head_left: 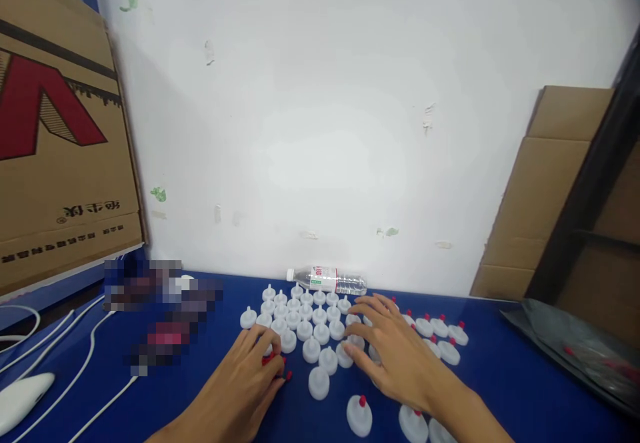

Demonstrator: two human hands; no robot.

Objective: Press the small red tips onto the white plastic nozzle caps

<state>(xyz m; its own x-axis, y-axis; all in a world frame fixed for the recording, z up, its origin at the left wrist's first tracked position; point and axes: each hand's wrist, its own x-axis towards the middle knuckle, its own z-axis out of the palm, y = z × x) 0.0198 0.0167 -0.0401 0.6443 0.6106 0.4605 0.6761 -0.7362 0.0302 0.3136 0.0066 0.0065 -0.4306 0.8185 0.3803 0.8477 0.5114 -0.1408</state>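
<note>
Several white plastic caps (305, 316) stand in rows on the blue table (505, 376). More white caps with red tips (440, 328) lie to the right, and one (359, 415) sits near the front. My left hand (250, 379) is curled with small red tips (273, 359) in its fingers, next to the white caps. My right hand (395, 353) lies flat with spread fingers over the caps in the middle, touching them.
A clear water bottle (327, 280) lies on its side against the white wall. A large cardboard box (60, 136) stands at the left, flat cardboard (540, 196) at the right. White cables (85, 356), a white device (23, 393) and a dark bag (580, 349) lie on the table.
</note>
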